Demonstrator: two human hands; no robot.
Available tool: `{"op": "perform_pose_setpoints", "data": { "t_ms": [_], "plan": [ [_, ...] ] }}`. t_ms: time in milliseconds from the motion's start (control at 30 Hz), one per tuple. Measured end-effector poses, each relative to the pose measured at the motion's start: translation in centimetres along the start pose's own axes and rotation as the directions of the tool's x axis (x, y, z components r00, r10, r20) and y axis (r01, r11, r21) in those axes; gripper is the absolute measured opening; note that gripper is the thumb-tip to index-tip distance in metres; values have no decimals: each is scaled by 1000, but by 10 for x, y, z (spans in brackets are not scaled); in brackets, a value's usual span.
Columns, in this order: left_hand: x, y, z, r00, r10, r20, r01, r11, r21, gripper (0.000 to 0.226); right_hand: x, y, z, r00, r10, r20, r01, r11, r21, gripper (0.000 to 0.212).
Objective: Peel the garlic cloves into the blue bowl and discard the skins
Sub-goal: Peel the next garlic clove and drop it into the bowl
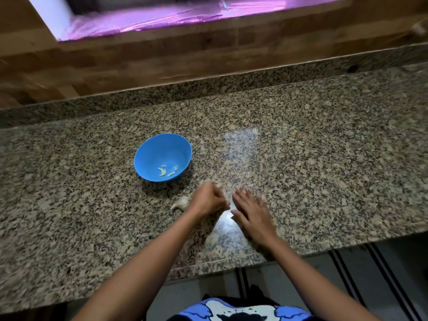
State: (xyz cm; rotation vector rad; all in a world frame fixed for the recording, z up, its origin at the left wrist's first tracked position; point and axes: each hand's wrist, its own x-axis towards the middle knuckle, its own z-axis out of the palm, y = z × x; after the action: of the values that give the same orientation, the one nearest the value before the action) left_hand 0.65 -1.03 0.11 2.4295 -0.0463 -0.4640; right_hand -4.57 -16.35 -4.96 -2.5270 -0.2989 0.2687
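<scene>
Granite counter (301,158): blue bowl (148,149) mid-counter holds peeled cloves (167,170). Garlic head (181,202) beside left hand (208,199), curled, contents unclear. Right hand (251,213) flat, empty. Likely gathering skins; next, discard.

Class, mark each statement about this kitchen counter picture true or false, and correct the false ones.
1. The blue bowl holds a few peeled garlic cloves. True.
2. The garlic bulb lies inside the bowl. False: it lies on the granite counter, beside the left hand.
3. The right hand is spread flat, fingers open. True.
4. The bowl stands right of both hands. False: it stands left of them and farther back.
</scene>
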Motion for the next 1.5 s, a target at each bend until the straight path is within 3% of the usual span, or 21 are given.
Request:
{"op": "perform_pose_setpoints", "data": {
  "t_ms": [133, 367, 467, 533, 600, 667, 733, 833, 900, 967, 1000, 1067, 1167, 1200, 1233, 1300, 1333, 1367, 1400, 1433, 1500],
  "plan": [
    [-7, -20, -1, 998, 55, -39, -64, 956, -287, 9, 11, -16, -15, 997, 59, -45, -30, 875, 483, 34],
    [-15, -23, -1, 987, 119, -110, -150, 928, -341, 16, 38, -19, -31, 985, 73, 157, -154, 783, 603, 20],
    [-16, -27, -4, 969, 202, -140, -224, 961, -163, 9, 38, -20, -33, 970, 44, 239, -192, 740, 645, 19],
    [-14, -31, -4, 927, 369, -66, -357, 923, 141, 16, 36, -20, -33, 982, 43, 183, -142, 808, 572, 16],
    [-14, -34, -5, 905, 425, 15, -416, 878, 235, 24, 35, -21, -34, 993, 18, 119, -77, 860, 504, 15],
    [-14, -35, -6, 929, 370, 19, -370, 927, 66, 29, 35, -24, -37, 996, -50, 73, 14, 905, 425, 15],
    [-16, -32, -6, 965, 260, 41, -242, 939, -242, 31, 37, -24, -41, 986, -168, -1, 161, 947, 279, 19],
    [-19, -27, -4, 983, 96, 159, 32, 755, -655, 29, 39, -23, -45, 938, -337, -83, 343, 936, 73, 35],
    [-19, -24, -5, 978, 29, 205, 135, 659, -740, 27, 42, -23, -43, 948, -306, -87, 310, 950, 37, 38],
    [-17, -26, -7, 993, 95, 74, -37, 826, -563, 24, 41, -30, -42, 990, -129, -53, 138, 970, 202, 28],
    [-16, -28, -6, 981, 191, -18, -184, 911, -370, 24, 40, -33, -42, 999, -30, 16, 21, 915, 402, 26],
    [-16, -34, -7, 902, 407, -143, -416, 909, -34, 23, 33, -36, -44, 969, 73, 238, -229, 636, 737, 28],
    [-15, -41, -7, 731, 655, -192, -625, 755, 198, 21, 23, -42, -39, 862, 86, 500, -507, 165, 846, 23],
    [-14, -42, -7, 713, 672, -200, -638, 740, 212, 21, 22, -43, -37, 842, 79, 534, -538, 44, 842, 22],
    [-14, -42, -7, 726, 653, -215, -626, 757, 186, 21, 22, -45, -38, 844, 69, 532, -533, 3, 846, 23],
    [-15, -40, -4, 825, 521, -220, -524, 850, 50, 23, 24, -41, -39, 901, 81, 427, -432, 272, 860, 26],
    [-16, -38, -3, 891, 420, -173, -435, 898, -62, 26, 26, -37, -43, 939, 73, 337, -321, 544, 776, 28],
    [-17, -36, -2, 940, 326, -103, -341, 918, -204, 27, 27, -36, -47, 968, 38, 246, -182, 782, 596, 28],
    [-18, -35, -1, 969, 246, -34, -242, 901, -359, 27, 30, -33, -47, 987, -10, 162, -55, 920, 388, 23],
    [-20, -33, 0, 982, 189, 23, -152, 850, -504, 28, 30, -32, -45, 994, -38, 98, 10, 962, 272, 18],
    [-21, -28, 0, 992, 113, 54, -50, 751, -658, 25, 30, -33, -39, 1000, 9, 7, -11, 953, 303, 14]
  ]
}}
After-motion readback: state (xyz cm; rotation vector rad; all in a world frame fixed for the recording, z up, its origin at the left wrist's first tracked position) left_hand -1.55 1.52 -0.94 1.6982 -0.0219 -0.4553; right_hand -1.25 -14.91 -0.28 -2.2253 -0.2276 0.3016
